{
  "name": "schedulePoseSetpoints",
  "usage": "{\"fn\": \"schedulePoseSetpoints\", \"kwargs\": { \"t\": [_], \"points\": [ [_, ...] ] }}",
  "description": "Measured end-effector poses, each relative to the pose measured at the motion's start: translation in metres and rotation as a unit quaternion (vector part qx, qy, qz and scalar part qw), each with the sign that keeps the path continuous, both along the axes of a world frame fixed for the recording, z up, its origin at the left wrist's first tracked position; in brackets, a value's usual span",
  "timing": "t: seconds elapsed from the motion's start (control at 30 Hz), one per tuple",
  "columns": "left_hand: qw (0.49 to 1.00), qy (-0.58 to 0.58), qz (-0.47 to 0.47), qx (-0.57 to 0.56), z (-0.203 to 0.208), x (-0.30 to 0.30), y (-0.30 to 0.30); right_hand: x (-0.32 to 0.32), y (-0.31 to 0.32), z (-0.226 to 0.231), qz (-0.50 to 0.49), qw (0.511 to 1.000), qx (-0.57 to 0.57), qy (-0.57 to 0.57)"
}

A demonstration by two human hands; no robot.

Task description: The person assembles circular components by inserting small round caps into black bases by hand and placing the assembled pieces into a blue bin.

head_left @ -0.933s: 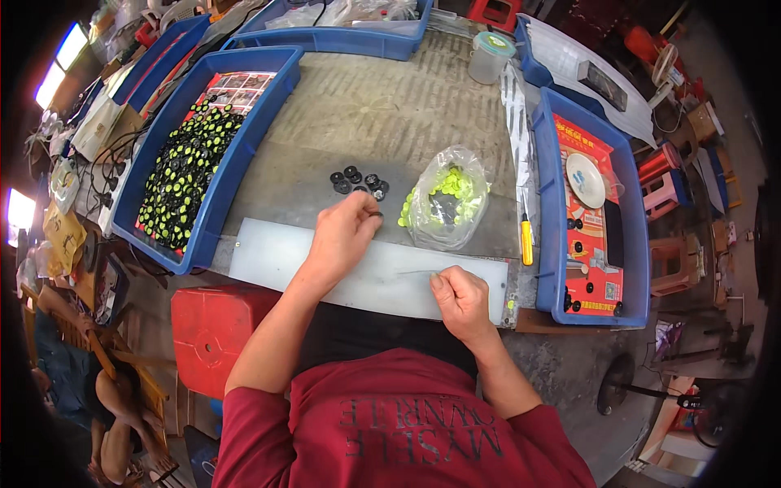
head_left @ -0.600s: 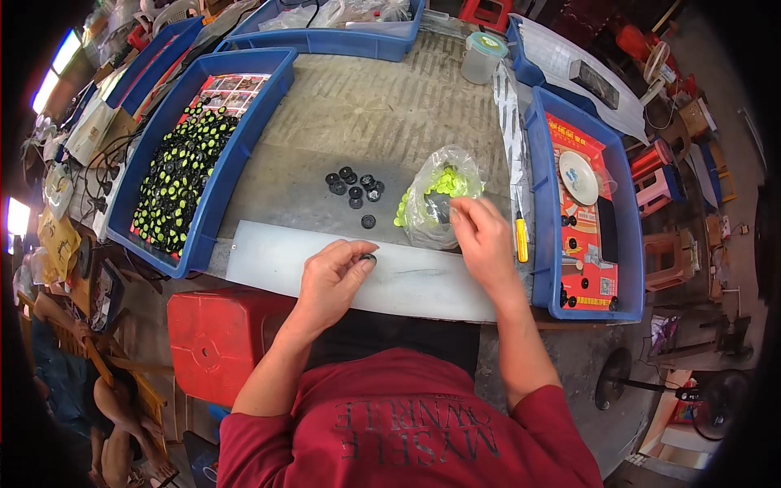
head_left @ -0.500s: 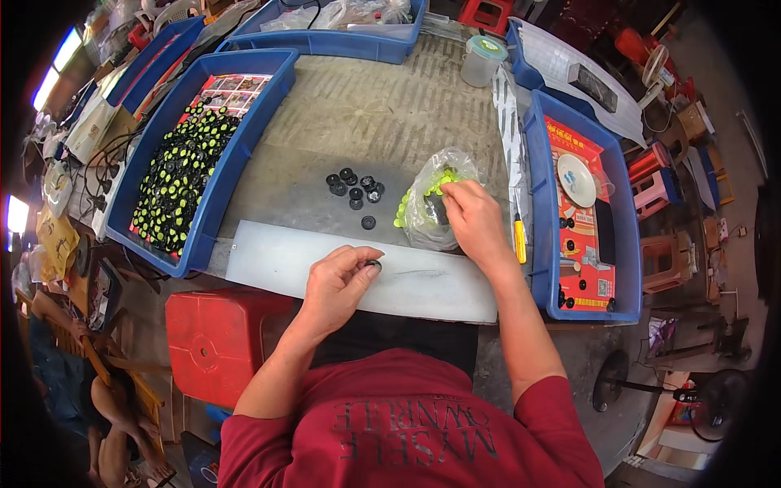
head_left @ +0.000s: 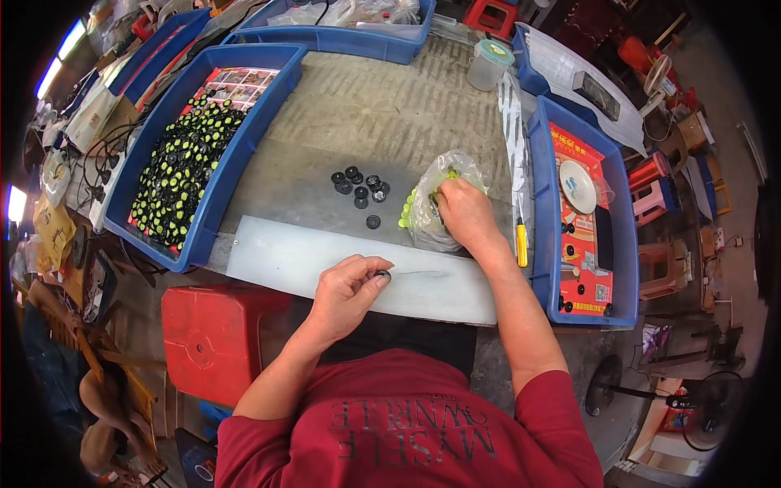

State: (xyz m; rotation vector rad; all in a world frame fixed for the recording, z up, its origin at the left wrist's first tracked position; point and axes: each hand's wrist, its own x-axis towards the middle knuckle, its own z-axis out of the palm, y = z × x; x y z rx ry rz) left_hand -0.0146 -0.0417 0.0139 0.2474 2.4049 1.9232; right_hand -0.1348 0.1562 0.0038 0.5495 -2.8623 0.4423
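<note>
My left hand point(head_left: 350, 294) is closed over the white board, pinching a small black wheel-like disc point(head_left: 382, 275) between thumb and fingers. At the mouth of a clear plastic bag point(head_left: 425, 229), my right hand point(head_left: 469, 213) bends down with curled fingers; their tips are hidden, so what they hold cannot be made out. Small yellow-green pieces point(head_left: 405, 213) show inside the bag. Several loose black discs point(head_left: 361, 192) lie on the table left of the bag. Beneath my left hand, the white board point(head_left: 268, 256) runs along the table's near edge.
A blue tray point(head_left: 259, 154) on the left holds many black discs with yellow-green centres point(head_left: 183, 175). Another blue tray point(head_left: 543, 203) at right contains a white dish point(head_left: 578, 187) and scattered black discs. A yellow-handled knife point(head_left: 521, 244) lies beside it. A lidded tub point(head_left: 488, 67) stands farther back.
My right hand has dipped further into the bag's mouth, and its fingertips have gone out of sight. My left hand has shifted slightly right and down, keeping the black disc. The whole view has shifted slightly.
</note>
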Motion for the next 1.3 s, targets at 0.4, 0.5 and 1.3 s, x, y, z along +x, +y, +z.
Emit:
{"fn": "schedulePoseSetpoints", "kwargs": {
  "t": [0.4,0.5,1.3],
  "points": [
    [0.995,-0.051,0.003,0.081,-0.001,-0.002,0.012,0.033,0.002,0.018,-0.011,0.971,-0.232,0.064],
    [0.997,-0.04,0.003,0.071,0.0,-0.003,0.015,0.04,0.004,0.017,-0.045,0.965,-0.257,0.027],
    [1.0,0.014,0.003,0.019,0.001,0.0,0.022,0.044,0.011,0.006,-0.076,0.948,-0.306,0.039]
  ]
}}
